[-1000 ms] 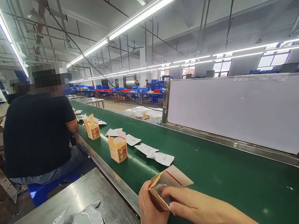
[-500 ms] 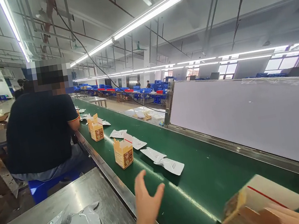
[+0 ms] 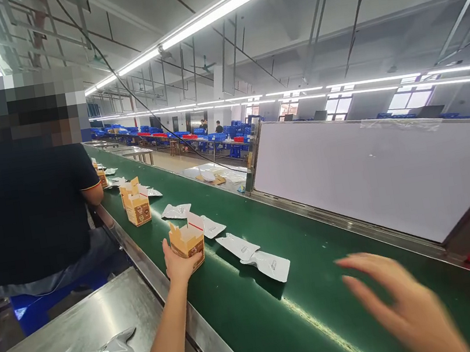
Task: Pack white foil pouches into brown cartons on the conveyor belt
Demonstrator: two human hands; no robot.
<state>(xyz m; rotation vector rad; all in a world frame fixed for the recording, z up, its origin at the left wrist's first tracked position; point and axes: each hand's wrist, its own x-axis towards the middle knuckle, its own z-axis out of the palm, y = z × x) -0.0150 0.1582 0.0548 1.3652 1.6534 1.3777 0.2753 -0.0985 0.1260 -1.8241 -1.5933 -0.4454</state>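
- Now, the left hand (image 3: 181, 266) curls round the near sides of a box (image 3: 187, 243), thumb along one face and fingers at the other, a light pinch by the look of it; how firmly it presses, I cannot tell.
- The box stands upright on the green belt (image 3: 325, 309), right in that grip, its top flaps raised.
- The right hand (image 3: 400, 307) is blurred and bare above the belt, well to the right of the grip, thumb and fingers spread, holding nothing.
- Beyond the grip, a second box (image 3: 138, 208) is upright with flaps raised too.
- Just right of the grip, pouches (image 3: 270, 266) lie in a loose row on the belt, outside the boxes.
- Nearer than the grip and to its left, more pouches are heaped on the metal table (image 3: 116, 296).
- As for progress, both boxes look folded into shape, yet their tops are unclosed; what is inside either is hidden.
- Past the grip, on the left, a co-worker (image 3: 28, 212) sits beside the belt.
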